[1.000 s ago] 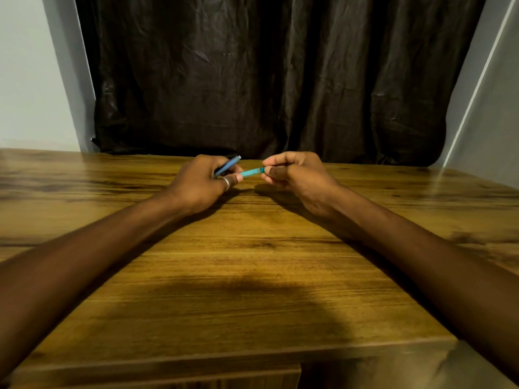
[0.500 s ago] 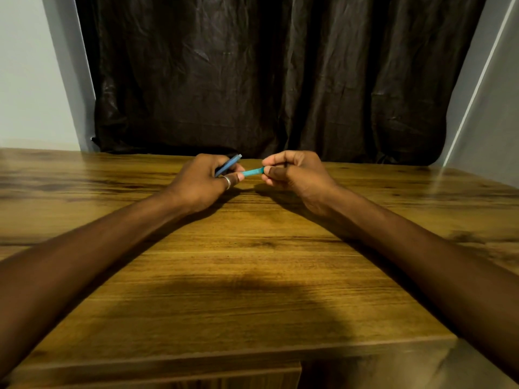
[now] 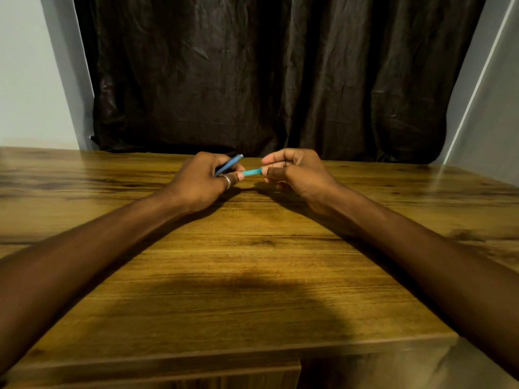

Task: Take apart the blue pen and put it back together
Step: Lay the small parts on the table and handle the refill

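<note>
Dark curtain (image 3: 266, 74) behind wooden table (image 3: 252, 290). Near far edge, left hand (image 3: 202, 181) grips darker blue pen piece (image 3: 229, 165), angled up, parked clear. Right hand (image 3: 295, 172) pinches teal piece (image 3: 251, 172), its other end at left fingertips, probably for pulling or joining.

A wooden table (image 3: 252, 276) with a warm brown grain was spread across most of the view, its near edge seen at the bottom. A soft dark shadow was cast across the middle of the tabletop, so the light was pretty dim overall. Behind the table, a dark brown curtain (image 3: 266, 80), wrinkled and slightly shiny, was hung down to the far edge. Pale wall (image 3: 25, 80) was seen to the left of it, and another pale wall (image 3: 494, 108) on the right, crossed by a thin white strip (image 3: 477, 77) running diagonally.
</note>
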Tool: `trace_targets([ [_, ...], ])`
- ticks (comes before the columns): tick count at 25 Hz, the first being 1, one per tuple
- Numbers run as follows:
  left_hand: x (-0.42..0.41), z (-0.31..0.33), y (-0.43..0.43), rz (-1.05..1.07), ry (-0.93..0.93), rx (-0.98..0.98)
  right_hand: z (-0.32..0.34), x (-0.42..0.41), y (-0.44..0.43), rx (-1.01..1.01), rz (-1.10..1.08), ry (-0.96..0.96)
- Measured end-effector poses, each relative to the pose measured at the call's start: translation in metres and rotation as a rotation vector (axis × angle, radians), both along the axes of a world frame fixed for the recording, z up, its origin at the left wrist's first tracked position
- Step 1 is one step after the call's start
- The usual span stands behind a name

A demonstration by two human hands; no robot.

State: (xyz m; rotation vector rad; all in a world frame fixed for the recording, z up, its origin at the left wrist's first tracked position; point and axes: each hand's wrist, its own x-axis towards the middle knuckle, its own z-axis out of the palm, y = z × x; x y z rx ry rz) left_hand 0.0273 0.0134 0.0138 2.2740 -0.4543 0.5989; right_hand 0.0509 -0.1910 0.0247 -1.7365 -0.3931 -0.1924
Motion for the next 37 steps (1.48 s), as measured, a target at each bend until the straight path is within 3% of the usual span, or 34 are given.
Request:
trace_targets([
  [7, -0.006, 0.003, 0.0, 0.113, -0.308, 0.3, 0.001, 0.003, 0.0, 0.05, -0.067, 0.05],
  [11, -0.005, 0.003, 0.001, 0.154, -0.34, 0.343, 0.001, 0.0, 0.001, -0.007, -0.101, 0.024],
  [21, 0.009, -0.008, 0.006, 0.124, 0.038, 0.285, 0.008, 0.016, -0.019, -0.151, -0.416, -0.093],
  [28, 0.014, -0.01, 0.005, 0.163, 0.106, 0.31, 0.004, 0.021, -0.034, -0.273, -0.429, -0.053],
  [32, 0.012, -0.008, 0.005, 0.146, 0.081, 0.294, 0.003, 0.023, -0.039, -0.439, -0.389, -0.075],
  [35, 0.009, -0.007, 0.001, 0.181, -0.008, 0.287, 0.006, 0.026, -0.044, -0.828, -0.432, -0.205],
  [37, 0.008, -0.007, -0.001, 0.203, -0.035, 0.281, 0.011, 0.025, -0.047, -0.957, -0.439, -0.216],
])
